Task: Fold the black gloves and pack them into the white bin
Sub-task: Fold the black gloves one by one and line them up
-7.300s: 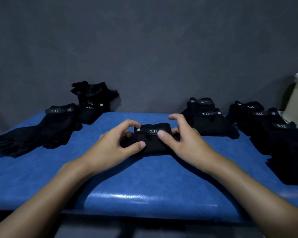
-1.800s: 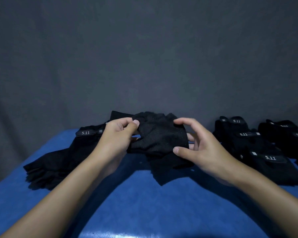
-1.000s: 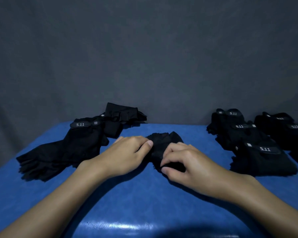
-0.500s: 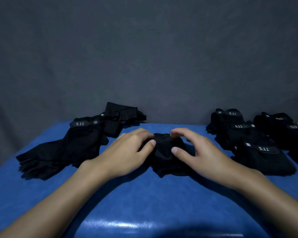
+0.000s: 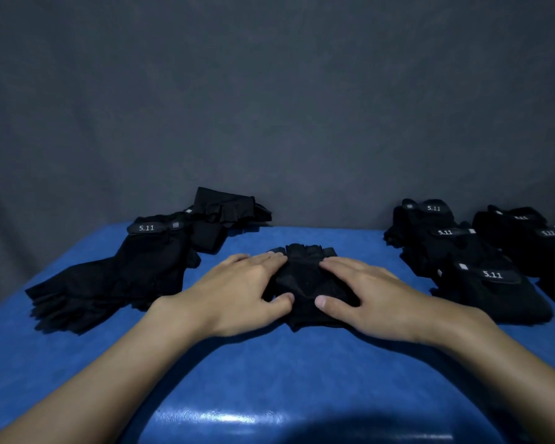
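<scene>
A black fingerless glove (image 5: 306, 280) lies flat at the middle of the blue table (image 5: 269, 373). My left hand (image 5: 237, 293) presses on its left side with straight fingers, thumb at the near edge. My right hand (image 5: 375, 293) presses on its right side the same way. The glove's short finger ends point away from me. The white bin is out of view.
Unfolded black gloves (image 5: 116, 277) lie spread at the left, with another black glove (image 5: 225, 213) behind them by the grey backdrop. Several folded gloves with 5.11 labels (image 5: 481, 274) are stacked at the right, reaching the frame's right edge.
The glove was held up in both hands, then laid on the table. Both hands have flattened out from curled fingers and now press it down.
</scene>
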A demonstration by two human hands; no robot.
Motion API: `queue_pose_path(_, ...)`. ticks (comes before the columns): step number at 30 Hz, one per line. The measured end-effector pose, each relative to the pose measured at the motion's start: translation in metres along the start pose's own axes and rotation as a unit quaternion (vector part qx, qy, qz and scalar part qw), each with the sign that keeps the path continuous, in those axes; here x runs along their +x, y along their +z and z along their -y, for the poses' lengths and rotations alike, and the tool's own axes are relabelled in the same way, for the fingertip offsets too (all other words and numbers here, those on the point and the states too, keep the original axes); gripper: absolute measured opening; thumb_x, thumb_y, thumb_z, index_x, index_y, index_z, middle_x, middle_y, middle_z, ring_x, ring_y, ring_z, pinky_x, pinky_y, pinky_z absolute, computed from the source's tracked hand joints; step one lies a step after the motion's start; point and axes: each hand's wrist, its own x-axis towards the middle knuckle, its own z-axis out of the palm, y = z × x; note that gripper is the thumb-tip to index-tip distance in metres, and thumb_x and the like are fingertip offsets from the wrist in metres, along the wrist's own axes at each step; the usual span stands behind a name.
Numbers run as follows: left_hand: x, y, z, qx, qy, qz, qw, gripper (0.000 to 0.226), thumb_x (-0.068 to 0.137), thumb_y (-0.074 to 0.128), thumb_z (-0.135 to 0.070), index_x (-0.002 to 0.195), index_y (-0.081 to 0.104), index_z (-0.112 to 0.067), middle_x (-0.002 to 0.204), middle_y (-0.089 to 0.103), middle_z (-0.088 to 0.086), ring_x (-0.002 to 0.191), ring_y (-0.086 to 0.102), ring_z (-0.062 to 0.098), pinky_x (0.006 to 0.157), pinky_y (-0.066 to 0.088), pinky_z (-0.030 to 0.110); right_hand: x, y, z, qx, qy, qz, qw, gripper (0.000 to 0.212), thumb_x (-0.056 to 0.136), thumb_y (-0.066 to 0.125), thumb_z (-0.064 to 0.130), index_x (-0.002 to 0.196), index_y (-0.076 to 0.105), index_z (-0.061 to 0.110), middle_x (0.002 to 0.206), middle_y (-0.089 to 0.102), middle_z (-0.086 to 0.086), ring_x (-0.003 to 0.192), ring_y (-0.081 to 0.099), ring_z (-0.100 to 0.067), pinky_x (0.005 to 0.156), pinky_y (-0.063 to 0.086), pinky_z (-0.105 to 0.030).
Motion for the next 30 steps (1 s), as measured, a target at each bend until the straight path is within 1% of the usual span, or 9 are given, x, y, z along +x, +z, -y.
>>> queue_pose_path(3, -0.003, -0.002, -0.005, -0.036, 0.009, -0.030, 0.999, 0.066, 0.094, 0.047, -0.053, 0.151, 0.031, -0.027, 0.154, 0.037, -0.014, 0.135, 0.039, 0.012, 0.113, 0.025, 0.024, -0.001, -0.002, 0.001, 0.021, -0.008, -0.024, 0.999, 0.067, 0.090, 0.046, 0.061, 0.148, 0.030, 0.033, 0.153, 0.028, 0.018, 0.141, 0.022, -0.001, 0.117, 0.020, -0.035)
queue_pose_path(6, -0.004, -0.005, -0.007, -0.053, 0.020, -0.048, 0.997, 0.069, 0.086, 0.038, -0.060, 0.148, 0.036, -0.030, 0.149, 0.041, -0.018, 0.131, 0.042, 0.008, 0.110, 0.028, 0.025, -0.002, -0.004, 0.001, 0.032, -0.004, -0.029, 0.999, 0.065, 0.090, 0.046, 0.061, 0.147, 0.030, 0.035, 0.152, 0.028, 0.020, 0.141, 0.018, 0.000, 0.117, 0.019, -0.036)
queue_pose_path(10, -0.003, 0.000, -0.003, -0.008, 0.036, -0.017, 0.999, 0.072, 0.085, 0.035, -0.069, 0.149, 0.035, -0.034, 0.152, 0.039, -0.018, 0.138, 0.033, 0.001, 0.114, 0.023, 0.027, -0.004, -0.003, -0.002, -0.010, 0.014, 0.027, 0.999, 0.069, 0.091, 0.039, 0.065, 0.151, 0.024, 0.035, 0.159, 0.015, 0.018, 0.146, 0.009, -0.002, 0.119, 0.010, -0.034)
queue_pose_path(13, -0.001, 0.004, 0.001, -0.006, 0.043, -0.010, 0.999, 0.072, 0.087, 0.038, -0.067, 0.150, 0.033, -0.033, 0.155, 0.034, -0.018, 0.144, 0.023, -0.001, 0.118, 0.018, 0.028, -0.004, -0.004, -0.001, -0.015, 0.024, 0.036, 0.999, 0.068, 0.091, 0.038, 0.065, 0.151, 0.024, 0.036, 0.160, 0.012, 0.018, 0.146, 0.007, -0.003, 0.118, 0.007, -0.033)
queue_pose_path(17, -0.001, 0.004, 0.001, -0.026, 0.044, -0.019, 0.999, 0.083, 0.077, 0.026, -0.074, 0.148, 0.036, -0.034, 0.152, 0.038, -0.020, 0.141, 0.028, -0.002, 0.116, 0.020, 0.028, -0.003, -0.004, 0.000, -0.001, 0.019, 0.022, 1.000, 0.067, 0.090, 0.041, 0.065, 0.149, 0.028, 0.037, 0.159, 0.017, 0.017, 0.146, 0.009, -0.003, 0.119, 0.010, -0.036)
queue_pose_path(19, -0.002, 0.002, 0.001, -0.044, 0.043, -0.033, 0.998, 0.082, 0.075, 0.025, -0.073, 0.146, 0.040, -0.034, 0.149, 0.041, -0.021, 0.135, 0.035, -0.002, 0.115, 0.023, 0.029, -0.001, -0.005, 0.001, 0.012, 0.013, 0.001, 1.000, 0.065, 0.090, 0.043, 0.064, 0.147, 0.031, 0.037, 0.156, 0.022, 0.018, 0.145, 0.012, -0.003, 0.118, 0.014, -0.037)
queue_pose_path(22, -0.002, -0.008, 0.006, -0.058, 0.035, -0.068, 0.995, 0.075, 0.078, 0.026, -0.071, 0.140, 0.046, -0.035, 0.143, 0.045, -0.023, 0.133, 0.038, -0.002, 0.114, 0.026, 0.031, 0.003, -0.009, 0.003, 0.030, 0.002, -0.045, 0.999, 0.057, 0.090, 0.044, 0.061, 0.141, 0.041, 0.036, 0.146, 0.036, 0.019, 0.140, 0.024, -0.004, 0.116, 0.021, -0.039)
queue_pose_path(27, -0.004, -0.032, 0.034, -0.011, -0.017, -0.144, 0.989, 0.062, 0.086, 0.034, -0.063, 0.137, 0.052, -0.033, 0.142, 0.048, -0.020, 0.135, 0.039, 0.003, 0.112, 0.027, 0.033, 0.022, -0.011, 0.012, 0.062, -0.022, -0.079, 0.995, 0.048, 0.089, 0.044, 0.060, 0.129, 0.052, 0.035, 0.127, 0.051, 0.023, 0.126, 0.041, -0.003, 0.111, 0.031, -0.040)
queue_pose_path(30, -0.009, -0.044, 0.060, 0.034, -0.072, -0.175, 0.981, 0.049, 0.094, 0.042, -0.054, 0.136, 0.053, -0.031, 0.140, 0.049, -0.016, 0.135, 0.039, 0.010, 0.111, 0.026, 0.037, 0.042, -0.013, 0.027, 0.082, -0.029, -0.082, 0.993, 0.045, 0.093, 0.050, 0.051, 0.132, 0.051, 0.030, 0.132, 0.052, 0.017, 0.128, 0.042, -0.007, 0.111, 0.032, -0.039)
